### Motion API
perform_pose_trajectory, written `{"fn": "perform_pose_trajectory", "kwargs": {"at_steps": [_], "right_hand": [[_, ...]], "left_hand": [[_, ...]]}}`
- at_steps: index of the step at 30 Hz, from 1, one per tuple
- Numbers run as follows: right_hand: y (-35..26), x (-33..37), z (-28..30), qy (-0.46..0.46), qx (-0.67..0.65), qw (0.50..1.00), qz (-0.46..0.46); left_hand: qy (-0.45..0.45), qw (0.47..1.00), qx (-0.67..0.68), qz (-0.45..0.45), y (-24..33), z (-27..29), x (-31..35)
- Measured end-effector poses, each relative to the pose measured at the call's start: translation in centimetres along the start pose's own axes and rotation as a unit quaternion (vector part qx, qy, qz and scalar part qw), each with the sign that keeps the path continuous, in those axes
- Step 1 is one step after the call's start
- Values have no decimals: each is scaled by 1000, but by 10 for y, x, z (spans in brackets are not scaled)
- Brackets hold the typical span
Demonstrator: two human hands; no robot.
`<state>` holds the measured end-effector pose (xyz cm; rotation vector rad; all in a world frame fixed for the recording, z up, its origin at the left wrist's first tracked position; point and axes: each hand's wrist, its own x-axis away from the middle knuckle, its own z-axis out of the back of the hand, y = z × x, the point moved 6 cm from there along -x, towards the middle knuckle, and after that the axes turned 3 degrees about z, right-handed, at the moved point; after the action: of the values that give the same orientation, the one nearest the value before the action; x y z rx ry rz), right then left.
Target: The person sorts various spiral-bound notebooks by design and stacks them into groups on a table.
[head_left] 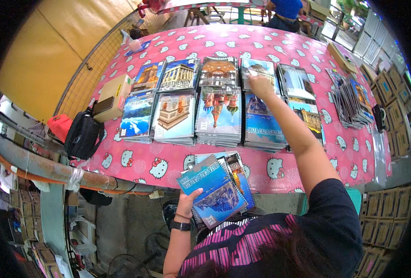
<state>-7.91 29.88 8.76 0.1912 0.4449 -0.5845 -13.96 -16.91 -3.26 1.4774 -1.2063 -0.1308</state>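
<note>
My left hand (190, 203) grips a small fanned bundle of spiral notebooks (214, 194) against my front; the top one has a blue sea-and-rock cover. My right arm reaches across the table, and my right hand (261, 86) is on a spiral notebook (268, 69) atop a far-row stack, fingers bent together at its cover. Below that hand lies a stack with a blue coastal cover (263, 125). Left of it are stacks showing colourful onion domes (219, 111), a stone arch (174, 113) and a blue-white waterscape (137, 116). Under my forearm, another near-row stack (306, 113) is partly hidden.
A pink patterned cloth covers the table (159, 162). At left are a cardboard box (115, 95) with a phone (104, 104) on it and a black bag (84, 134). More notebooks (351, 102) lie piled at right. Cartons (391, 208) stand beyond; another person (284, 16) is behind.
</note>
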Motion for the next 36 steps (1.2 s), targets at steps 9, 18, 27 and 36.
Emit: {"fn": "perform_pose_trajectory", "kwargs": {"at_steps": [9,18,27,36], "right_hand": [[-186,100,122,-175,-378,887,201],[-199,118,78,-70,-243,948,194],[-192,-9,49,-68,-348,927,122],[-115,-63,-48,-79,-7,996,36]], "left_hand": [[-119,979,157,53,19,-10,5],[2,999,-18,-51,22,11,4],[-35,998,22,-37,42,49,-12],[-17,973,-162,-166,51,22,-41]]}}
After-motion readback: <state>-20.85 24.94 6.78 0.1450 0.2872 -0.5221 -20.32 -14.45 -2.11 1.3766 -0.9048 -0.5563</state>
